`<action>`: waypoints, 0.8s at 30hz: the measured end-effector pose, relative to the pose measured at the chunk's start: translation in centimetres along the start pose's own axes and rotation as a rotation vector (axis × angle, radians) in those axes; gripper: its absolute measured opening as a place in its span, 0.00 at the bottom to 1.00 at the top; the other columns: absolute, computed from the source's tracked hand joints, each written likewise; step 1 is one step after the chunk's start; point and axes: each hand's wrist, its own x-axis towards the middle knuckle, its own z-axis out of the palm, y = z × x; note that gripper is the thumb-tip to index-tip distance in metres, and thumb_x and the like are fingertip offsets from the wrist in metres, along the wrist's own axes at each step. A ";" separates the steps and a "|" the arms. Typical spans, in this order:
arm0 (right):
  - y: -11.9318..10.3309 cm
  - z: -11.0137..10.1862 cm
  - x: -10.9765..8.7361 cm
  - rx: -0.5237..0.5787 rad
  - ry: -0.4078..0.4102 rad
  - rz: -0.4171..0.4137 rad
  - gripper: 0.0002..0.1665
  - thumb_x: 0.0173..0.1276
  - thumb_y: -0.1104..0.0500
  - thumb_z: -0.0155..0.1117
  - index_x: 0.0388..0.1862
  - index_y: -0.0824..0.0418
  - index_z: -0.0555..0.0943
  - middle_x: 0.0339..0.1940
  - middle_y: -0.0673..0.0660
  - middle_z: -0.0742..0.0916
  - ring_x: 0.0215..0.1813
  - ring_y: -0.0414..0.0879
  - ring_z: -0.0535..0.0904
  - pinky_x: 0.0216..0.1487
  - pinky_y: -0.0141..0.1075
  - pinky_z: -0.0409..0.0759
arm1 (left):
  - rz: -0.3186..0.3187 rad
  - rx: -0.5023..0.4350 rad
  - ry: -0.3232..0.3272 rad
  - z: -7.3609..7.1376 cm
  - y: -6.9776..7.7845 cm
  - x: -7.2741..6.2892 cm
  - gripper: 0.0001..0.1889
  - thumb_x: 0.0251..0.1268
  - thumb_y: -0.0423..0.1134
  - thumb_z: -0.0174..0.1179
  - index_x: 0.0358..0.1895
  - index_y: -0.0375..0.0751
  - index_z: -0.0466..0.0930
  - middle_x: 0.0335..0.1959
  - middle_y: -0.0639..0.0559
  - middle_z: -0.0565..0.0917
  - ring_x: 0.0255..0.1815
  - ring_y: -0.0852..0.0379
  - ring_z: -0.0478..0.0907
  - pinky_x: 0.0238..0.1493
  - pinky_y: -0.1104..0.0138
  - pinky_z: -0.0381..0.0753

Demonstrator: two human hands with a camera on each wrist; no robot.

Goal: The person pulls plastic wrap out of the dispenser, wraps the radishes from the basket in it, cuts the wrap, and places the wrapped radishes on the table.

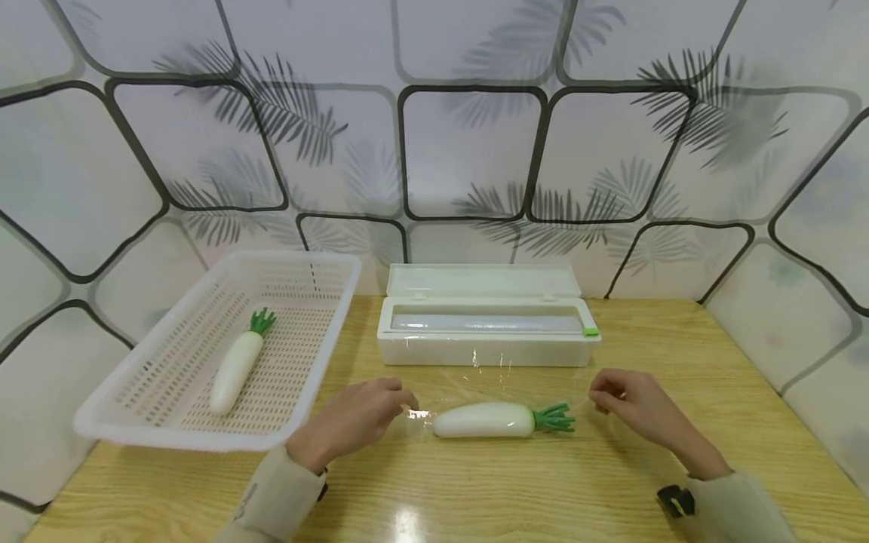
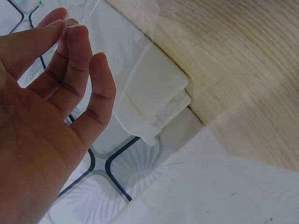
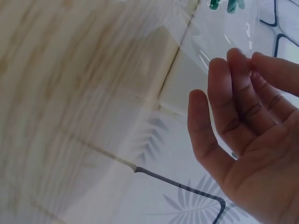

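Note:
A white radish [image 1: 485, 420] with green leaf stubs lies sideways on the wooden table, between both hands. Clear cling film [image 2: 124, 39] spreads over it, glinting near its left end. Pinched between thumb and fingertips, one film corner is in the left hand [image 1: 354, 415]. At the leafy end, the right hand [image 1: 638, 407] pinches the other side of the film [image 3: 219, 35]. Behind the radish stands a white cling film dispenser [image 1: 434, 352], its lid raised and a roll [image 1: 468, 323] showing inside; a green slider [image 1: 590, 332] sits at its right end.
To the left stands a white perforated basket [image 1: 183, 439] holding a second white radish [image 1: 237, 369]. A patterned wall covering [image 1: 468, 158] rises behind and on both sides of the wooden table [image 1: 516, 490].

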 end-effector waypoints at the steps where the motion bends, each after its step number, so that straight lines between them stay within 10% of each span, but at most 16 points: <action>1: -0.1 0.0 0.1 0.001 -0.006 0.016 0.07 0.70 0.72 0.64 0.33 0.63 0.82 0.25 0.46 0.83 0.27 0.37 0.77 0.26 0.32 0.77 | -0.003 0.000 -0.005 0.0 0.0 0.1 0.10 0.69 0.25 0.60 0.46 0.40 0.88 0.40 0.50 0.86 0.41 0.54 0.84 0.43 0.65 0.84; 24: 0.2 1.2 1.2 -0.193 -0.116 0.132 0.09 0.67 0.69 0.66 0.27 0.59 0.82 0.17 0.44 0.75 0.20 0.35 0.65 0.22 0.32 0.66 | -0.114 -0.011 -0.143 0.9 -0.1 1.6 0.13 0.67 0.22 0.60 0.48 0.40 0.88 0.42 0.49 0.86 0.42 0.52 0.83 0.40 0.63 0.84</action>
